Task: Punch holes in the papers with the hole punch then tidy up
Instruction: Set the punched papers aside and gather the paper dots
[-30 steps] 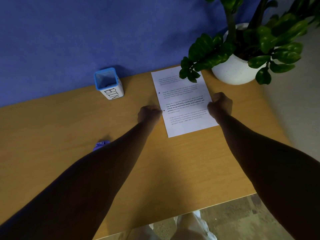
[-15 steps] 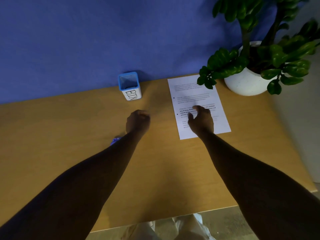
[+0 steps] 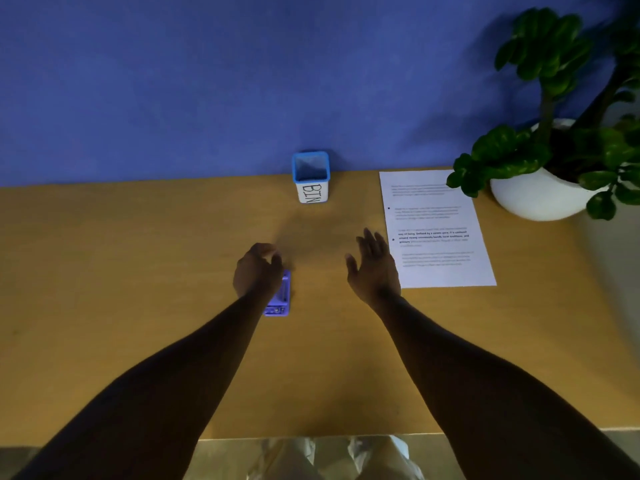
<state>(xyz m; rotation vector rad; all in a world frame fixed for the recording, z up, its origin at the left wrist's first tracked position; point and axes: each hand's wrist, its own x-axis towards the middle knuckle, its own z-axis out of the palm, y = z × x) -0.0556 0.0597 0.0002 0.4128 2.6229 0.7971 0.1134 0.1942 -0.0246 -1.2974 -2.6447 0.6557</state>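
A purple hole punch [image 3: 281,296] lies on the wooden desk [image 3: 138,271], near the middle. My left hand [image 3: 258,271] is curled over its left side and hides part of it; whether the fingers grip it does not show. The white printed papers [image 3: 436,230] lie flat at the right, with two punched holes along their left margin. My right hand [image 3: 374,268] hovers just left of the papers' lower corner, fingers spread and holding nothing.
A small white pot with a blue rim, marked BIN [image 3: 311,178], stands at the desk's back edge against the blue wall. A leafy plant in a white pot [image 3: 540,195] sits at the back right, its leaves overhanging the papers' top corner.
My right hand has come off the papers and moved left, opening. My left hand has drawn back toward me onto the hole punch. The view has shifted left.
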